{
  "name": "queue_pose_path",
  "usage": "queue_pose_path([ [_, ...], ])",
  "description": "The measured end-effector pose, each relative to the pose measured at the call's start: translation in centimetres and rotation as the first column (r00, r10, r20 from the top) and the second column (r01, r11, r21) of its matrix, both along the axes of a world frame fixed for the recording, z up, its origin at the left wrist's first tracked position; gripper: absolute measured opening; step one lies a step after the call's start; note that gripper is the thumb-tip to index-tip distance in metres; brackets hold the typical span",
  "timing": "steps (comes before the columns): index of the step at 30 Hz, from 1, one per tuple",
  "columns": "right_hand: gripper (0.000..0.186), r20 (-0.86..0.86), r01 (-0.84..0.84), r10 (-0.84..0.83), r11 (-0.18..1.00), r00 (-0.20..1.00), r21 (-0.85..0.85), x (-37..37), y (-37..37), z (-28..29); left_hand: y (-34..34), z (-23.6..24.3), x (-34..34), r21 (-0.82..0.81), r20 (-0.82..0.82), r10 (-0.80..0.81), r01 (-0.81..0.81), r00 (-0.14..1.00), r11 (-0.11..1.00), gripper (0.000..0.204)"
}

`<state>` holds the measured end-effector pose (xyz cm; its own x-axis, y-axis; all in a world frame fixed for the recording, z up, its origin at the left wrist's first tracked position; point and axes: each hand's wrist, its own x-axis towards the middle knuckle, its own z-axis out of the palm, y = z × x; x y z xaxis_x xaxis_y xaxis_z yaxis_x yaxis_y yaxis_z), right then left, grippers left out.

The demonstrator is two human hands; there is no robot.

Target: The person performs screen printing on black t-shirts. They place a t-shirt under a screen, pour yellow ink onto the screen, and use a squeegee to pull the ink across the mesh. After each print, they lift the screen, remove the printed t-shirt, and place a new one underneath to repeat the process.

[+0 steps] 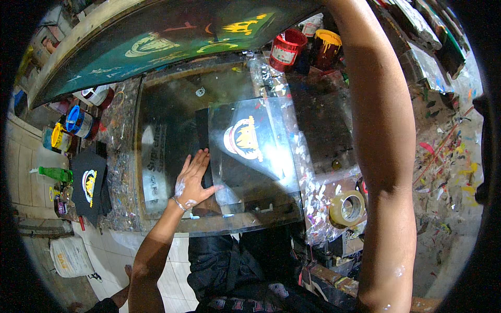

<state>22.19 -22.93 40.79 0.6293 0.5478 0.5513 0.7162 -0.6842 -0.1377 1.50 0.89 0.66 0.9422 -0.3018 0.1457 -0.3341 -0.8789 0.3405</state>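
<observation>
My left hand (194, 178) lies flat with fingers stretched out, at the left edge of a clear sheet (224, 112) on a glass-topped table (172, 112). Dark material shows beneath the sheet. A yellow, white and red print (243, 139) shows on the sheet or through it; I cannot tell which. Above the table tilts a raised wood-framed printing screen (104, 78) with several stencil designs in its green mesh. My right arm (383, 130) reaches up toward the screen's right end; its hand is beyond the picture's top edge.
Red (286, 51) and yellow-rimmed (327, 47) ink tubs stand behind the table. At left are a blue tub (79, 121), a yellow tub (61, 136), a green bottle (55, 173) and printed black fabric (88, 188). A tape roll (347, 207) lies on the paint-spattered right edge.
</observation>
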Motion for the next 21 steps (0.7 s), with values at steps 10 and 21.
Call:
queue_pose_path([
  [10,0.076,-0.029,-0.072,0.071,0.997,0.997,-0.03,0.2,-0.5,0.2,-0.4,0.4,-0.1,-0.023,-0.01,0.005,-0.006,1.0,1.0,0.105],
  [21,0.076,-0.04,0.061,-0.061,0.998,0.997,-0.005,-0.3,0.6,-0.1,-0.4,-0.1,-0.1,0.042,-0.004,0.026,-0.026,1.0,0.999,0.11],
])
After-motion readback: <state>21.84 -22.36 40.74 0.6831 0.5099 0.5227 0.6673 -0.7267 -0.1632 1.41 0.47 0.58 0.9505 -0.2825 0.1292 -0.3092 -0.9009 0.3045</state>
